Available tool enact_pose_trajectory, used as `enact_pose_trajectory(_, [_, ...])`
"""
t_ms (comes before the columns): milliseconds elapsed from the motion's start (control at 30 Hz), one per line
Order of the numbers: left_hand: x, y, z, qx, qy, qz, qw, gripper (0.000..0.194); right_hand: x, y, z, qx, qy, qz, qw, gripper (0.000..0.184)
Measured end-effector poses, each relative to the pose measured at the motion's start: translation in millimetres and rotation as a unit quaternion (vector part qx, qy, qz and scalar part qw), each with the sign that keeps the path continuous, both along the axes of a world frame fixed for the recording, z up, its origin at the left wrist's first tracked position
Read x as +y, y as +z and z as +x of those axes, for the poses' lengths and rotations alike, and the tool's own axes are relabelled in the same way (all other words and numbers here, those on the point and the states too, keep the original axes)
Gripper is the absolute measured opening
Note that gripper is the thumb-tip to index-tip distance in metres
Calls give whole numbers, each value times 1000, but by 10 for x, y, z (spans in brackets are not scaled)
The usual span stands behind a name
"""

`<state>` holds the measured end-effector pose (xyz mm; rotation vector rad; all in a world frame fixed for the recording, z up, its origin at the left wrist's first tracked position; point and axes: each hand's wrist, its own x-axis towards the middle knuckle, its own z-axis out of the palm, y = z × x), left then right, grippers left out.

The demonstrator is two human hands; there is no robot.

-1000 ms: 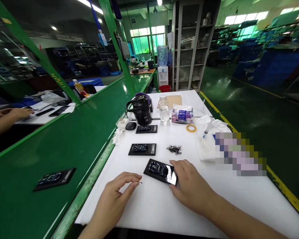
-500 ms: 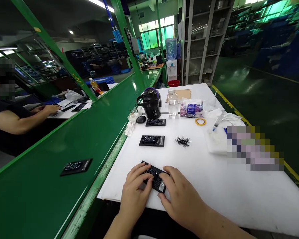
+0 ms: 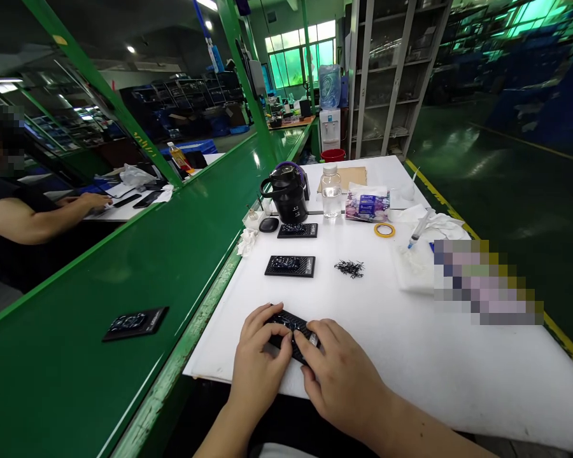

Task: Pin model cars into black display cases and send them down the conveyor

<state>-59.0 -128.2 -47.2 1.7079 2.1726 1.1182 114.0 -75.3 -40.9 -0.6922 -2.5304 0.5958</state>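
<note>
A black plate [image 3: 304,327] with a woven carbon-look surface, a glossy raised figure and a pale label lies slanted on the white table between my hands. My left hand [image 3: 260,346] holds its left side, its thumb and index finger pinched together over the raised figure. From the right, my right hand [image 3: 339,369] grips the label end, its index fingertip pressed close to my left thumb. Whatever is between these fingertips is too small to make out. Beyond lie a similar black plate [image 3: 290,266], another plate [image 3: 297,230] and a pile of thin black pieces [image 3: 349,269].
Another plate [image 3: 135,323] lies on the green belt-like surface [image 3: 76,388] to the left. Farther back stand a black jug [image 3: 290,197] and a clear bottle [image 3: 332,194]. Yellow tape [image 3: 384,230] and a syringe [image 3: 419,230] lie right. A person [image 3: 23,210] works across the left side.
My right index finger has shifted left to the middle of the plate, and my right hand covers more of the label. The plate on the green surface has slid slightly left and nearer.
</note>
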Motion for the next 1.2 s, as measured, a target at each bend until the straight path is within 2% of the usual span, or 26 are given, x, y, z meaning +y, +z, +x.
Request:
enact_pose_trajectory(100, [46, 65, -34, -48, 18, -40, 998, 6, -3, -15, -21, -14, -3, 21, 1000, 50])
enact_pose_trajectory(267, [115, 143, -129, -154, 37, -115, 981, 34, -14, -50, -44, -33, -3, 55, 998, 52])
enact_pose_trajectory(333, [132, 146, -145, -172, 40, -124, 976, 38, -21, -65, -45, -36, -6, 65, 997, 53])
enact_pose_trajectory(733, [176, 177, -153, -194, 63, -136, 969, 41, -26, -19, -62, -77, 0, 90, 993, 53])
enact_pose_trajectory(967, [187, 135, -165, -165, 61, -135, 975, 42, -22, -23, -76, -85, -2, 93, 992, 58])
enact_pose_trajectory(1200, [219, 245, -202, -169, 55, -158, 971, 65, -21, -5, -61, -91, 4, 106, 990, 57])
